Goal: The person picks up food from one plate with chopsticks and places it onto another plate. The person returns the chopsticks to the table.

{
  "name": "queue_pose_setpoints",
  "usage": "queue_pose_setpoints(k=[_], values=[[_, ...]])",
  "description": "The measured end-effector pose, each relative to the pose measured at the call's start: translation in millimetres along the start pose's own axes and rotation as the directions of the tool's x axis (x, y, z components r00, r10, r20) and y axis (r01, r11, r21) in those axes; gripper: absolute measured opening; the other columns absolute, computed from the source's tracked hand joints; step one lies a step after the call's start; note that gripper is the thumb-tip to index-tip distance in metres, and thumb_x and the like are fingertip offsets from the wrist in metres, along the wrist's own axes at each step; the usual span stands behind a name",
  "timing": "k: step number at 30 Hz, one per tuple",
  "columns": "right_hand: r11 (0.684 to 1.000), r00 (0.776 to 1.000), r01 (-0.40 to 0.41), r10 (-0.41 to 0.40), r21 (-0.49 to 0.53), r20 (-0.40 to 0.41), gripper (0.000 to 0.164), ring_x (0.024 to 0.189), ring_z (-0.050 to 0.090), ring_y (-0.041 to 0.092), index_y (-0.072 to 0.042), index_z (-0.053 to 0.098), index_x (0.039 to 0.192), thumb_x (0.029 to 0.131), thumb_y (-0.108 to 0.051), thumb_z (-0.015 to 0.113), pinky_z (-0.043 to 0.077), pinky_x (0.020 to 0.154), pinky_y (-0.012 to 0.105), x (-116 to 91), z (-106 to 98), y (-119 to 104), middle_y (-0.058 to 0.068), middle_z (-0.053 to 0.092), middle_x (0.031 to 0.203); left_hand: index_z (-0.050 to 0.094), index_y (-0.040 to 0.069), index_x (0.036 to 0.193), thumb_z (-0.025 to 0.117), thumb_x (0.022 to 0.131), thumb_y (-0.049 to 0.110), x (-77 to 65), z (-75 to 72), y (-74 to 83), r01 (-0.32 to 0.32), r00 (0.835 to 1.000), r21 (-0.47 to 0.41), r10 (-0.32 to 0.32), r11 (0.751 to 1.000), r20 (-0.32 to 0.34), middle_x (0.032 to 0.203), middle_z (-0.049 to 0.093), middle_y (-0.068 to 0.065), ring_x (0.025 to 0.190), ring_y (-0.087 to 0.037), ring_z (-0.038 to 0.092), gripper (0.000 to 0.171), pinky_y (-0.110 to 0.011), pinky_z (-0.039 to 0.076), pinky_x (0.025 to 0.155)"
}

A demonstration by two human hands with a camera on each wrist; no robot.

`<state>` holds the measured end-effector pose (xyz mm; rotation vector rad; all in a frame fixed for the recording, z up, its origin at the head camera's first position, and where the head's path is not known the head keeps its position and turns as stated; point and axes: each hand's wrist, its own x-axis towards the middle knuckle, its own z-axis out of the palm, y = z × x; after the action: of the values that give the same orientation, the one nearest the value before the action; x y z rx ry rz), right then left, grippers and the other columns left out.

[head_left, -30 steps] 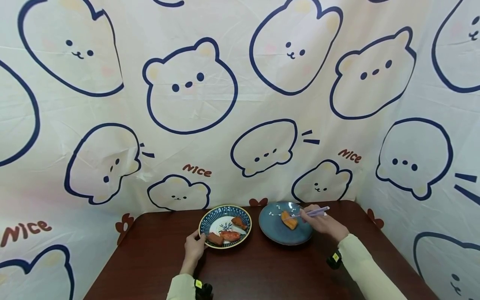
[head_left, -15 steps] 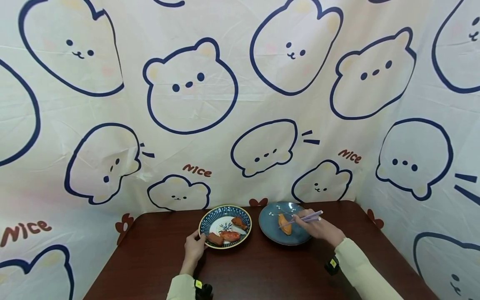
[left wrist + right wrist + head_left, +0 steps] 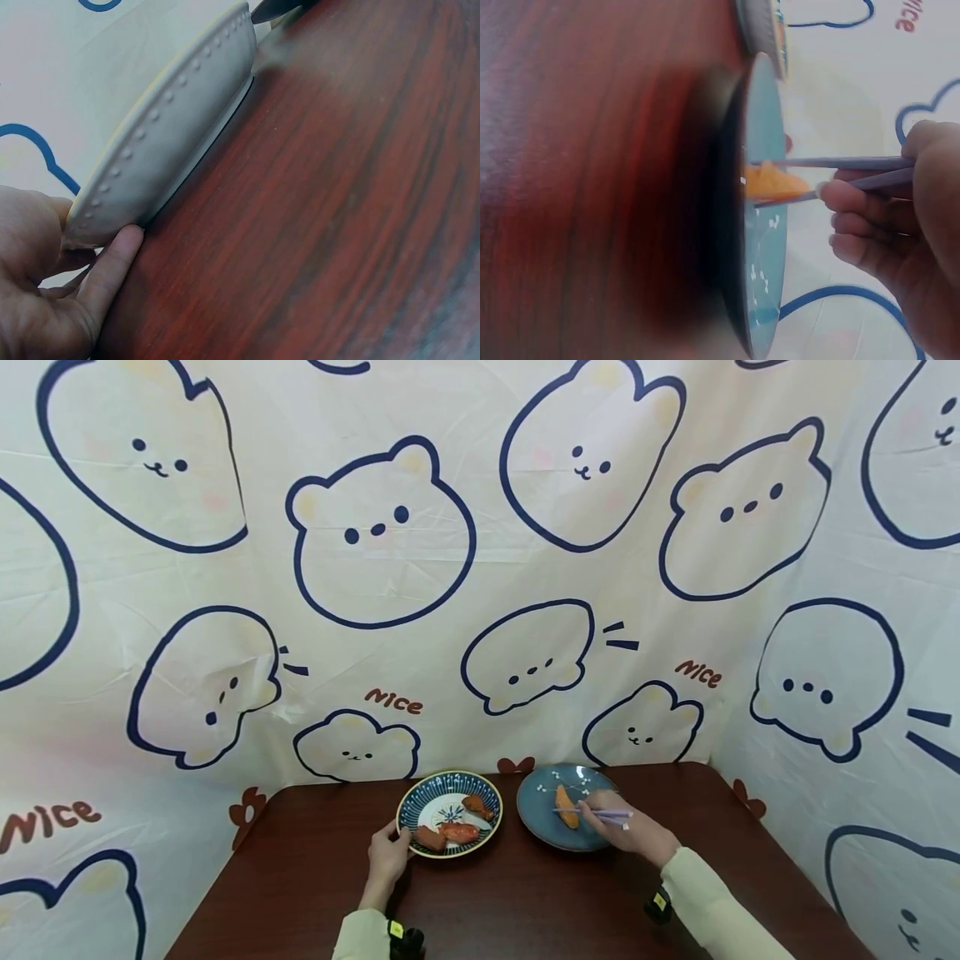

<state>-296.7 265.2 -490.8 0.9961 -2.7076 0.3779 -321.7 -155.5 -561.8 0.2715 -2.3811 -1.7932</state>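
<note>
In the head view my left hand [image 3: 387, 860] holds the left edge of a deep patterned plate [image 3: 435, 795] with a yellow rim. The left wrist view shows the thumb side at the rim and a fingertip against the plate's white underside [image 3: 169, 124]. On that plate lie a drumstick-like piece [image 3: 477, 806], a reddish glossy piece [image 3: 460, 832] and a brown piece [image 3: 431, 837]. My right hand [image 3: 637, 832] grips purple chopsticks [image 3: 617, 817] over a blue plate [image 3: 534, 810]. Their tips stand on either side of an orange wedge-shaped food piece [image 3: 772, 182], which sits on the blue plate.
Both plates stand side by side near the back of a dark wooden table [image 3: 495, 902]. Behind it hangs a white cloth [image 3: 525, 735] with bear drawings, which also runs along both sides.
My right hand has shifted left with the chopsticks, which now lie flatter across the view. The orange piece has moved slightly left and turned more upright on the blue plate. My left hand stays put.
</note>
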Motion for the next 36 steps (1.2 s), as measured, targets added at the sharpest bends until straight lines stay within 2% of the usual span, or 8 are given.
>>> queue_pose_setpoints(k=[1,2,5,10,19,25,29,36], values=[[0.990,0.999,-0.032,0.036,0.140,-0.030,0.023,0.074,0.045,0.005,-0.005,0.063,0.093,0.108,-0.012,0.047,0.048,0.069,0.025,3,3,-3,-0.006,0.053,0.082,0.045,-0.013,0.146,0.048,0.104,0.011,-0.3,-0.1,-0.2,0.000,1.000,0.001,0.000,1.000,0.002,0.130,0.059,-0.036,0.095,-0.027,0.071,0.049,-0.029,0.061,0.068],[0.990,0.999,-0.024,0.029,0.139,-0.031,0.023,0.071,0.044,0.004,-0.006,0.064,0.089,0.106,-0.009,0.049,0.047,0.067,0.025,6,5,-5,-0.008,0.051,0.078,0.045,-0.013,0.146,0.049,0.104,0.011,-0.4,0.0,-0.2,-0.001,1.000,0.001,0.001,1.000,0.001,0.130,0.059,-0.036,0.095,-0.027,0.071,0.049,-0.030,0.061,0.068],[0.997,0.999,0.034,-0.032,0.069,-0.027,0.029,0.065,0.042,0.004,-0.008,0.065,0.079,0.104,-0.005,0.050,0.044,0.063,0.023,13,10,-10,-0.010,0.048,0.070,0.045,-0.013,0.145,0.048,0.104,0.011,-0.6,0.4,-0.5,-0.005,1.000,0.000,0.005,1.000,-0.002,0.129,0.059,-0.035,0.095,-0.026,0.071,0.048,-0.029,0.061,0.069],[0.998,0.999,0.010,-0.007,-0.055,0.048,0.031,0.064,0.042,0.005,-0.011,0.067,0.077,0.104,-0.010,0.051,0.043,0.060,0.022,19,17,-15,-0.008,0.049,0.070,0.046,-0.012,0.146,0.049,0.103,0.012,0.0,1.4,-1.8,-0.001,1.000,-0.006,0.001,1.000,-0.008,0.128,0.060,-0.034,0.091,-0.023,0.070,0.049,-0.026,0.060,0.066],[0.982,0.997,0.001,0.015,-0.191,0.082,0.022,0.076,0.047,0.010,-0.006,0.070,0.101,0.105,-0.016,0.051,0.051,0.064,0.023,18,25,-16,0.001,0.062,0.084,0.044,-0.013,0.146,0.048,0.104,0.012,-1.3,-0.9,-1.0,-0.004,1.000,-0.013,0.004,1.000,0.005,0.129,0.060,-0.035,0.093,-0.025,0.071,0.049,-0.029,0.061,0.068],[0.952,0.992,0.109,-0.085,-0.285,0.094,0.022,0.080,0.049,0.013,-0.002,0.072,0.114,0.101,-0.012,0.057,0.053,0.068,0.023,14,24,-13,0.006,0.065,0.092,0.045,-0.012,0.146,0.049,0.104,0.011,-0.7,-1.1,0.1,0.002,1.000,-0.009,-0.002,1.000,0.000,0.128,0.060,-0.034,0.090,-0.023,0.071,0.048,-0.028,0.060,0.067],[0.935,0.989,0.150,-0.137,-0.322,0.064,0.022,0.081,0.053,0.014,0.000,0.071,0.116,0.100,-0.010,0.059,0.056,0.070,0.026,13,23,-12,0.007,0.066,0.093,0.045,-0.013,0.146,0.049,0.104,0.011,0.0,-0.6,0.0,0.002,1.000,-0.003,-0.002,1.000,-0.002,0.129,0.060,-0.035,0.089,-0.020,0.070,0.049,-0.027,0.060,0.067],[0.926,0.988,0.150,-0.148,-0.347,0.031,0.023,0.085,0.058,0.015,-0.003,0.070,0.116,0.103,-0.017,0.057,0.059,0.076,0.031,15,22,-10,0.006,0.066,0.097,0.046,-0.012,0.145,0.050,0.103,0.010,0.2,0.1,-1.1,0.004,1.000,-0.001,-0.004,1.000,-0.007,0.129,0.060,-0.034,0.088,-0.020,0.070,0.048,-0.027,0.060,0.066]])
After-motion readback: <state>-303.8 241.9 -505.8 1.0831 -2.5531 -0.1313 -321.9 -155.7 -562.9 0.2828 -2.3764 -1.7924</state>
